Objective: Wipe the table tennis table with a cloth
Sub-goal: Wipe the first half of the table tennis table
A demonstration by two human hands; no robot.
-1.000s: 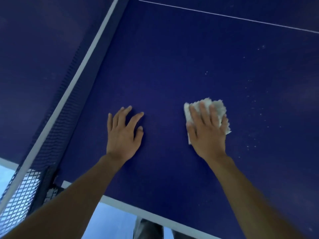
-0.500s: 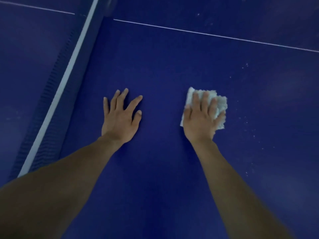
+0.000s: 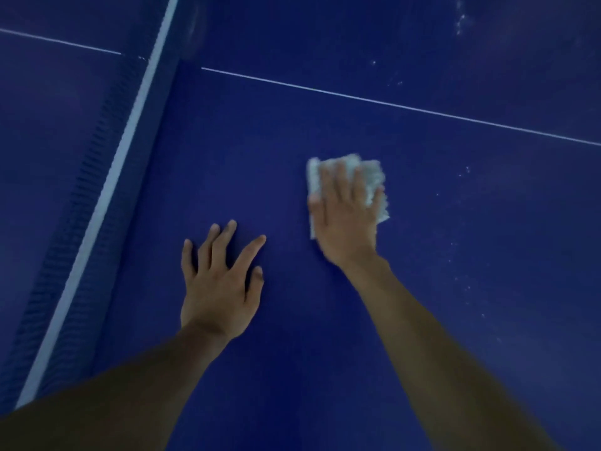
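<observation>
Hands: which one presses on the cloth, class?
The right hand, fingers flat on the white cloth; the left hand rests spread on the bare table.

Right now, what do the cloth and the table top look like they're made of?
Cloth: likely soft textured fabric, whitish and matte; ragged, fuzzy edges, though blurred.
Table tennis table top: seemingly rigid painted board, dark blue, matte; flat, with a thin white line and pale specks.

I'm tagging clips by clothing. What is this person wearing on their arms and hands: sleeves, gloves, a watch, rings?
Nothing shows. The left forearm and right forearm are bare to the frame's edge, with no sleeve in view. The left hand and right hand are ungloved. No watch, band or ring is visible, though the right hand is motion-blurred.
</observation>
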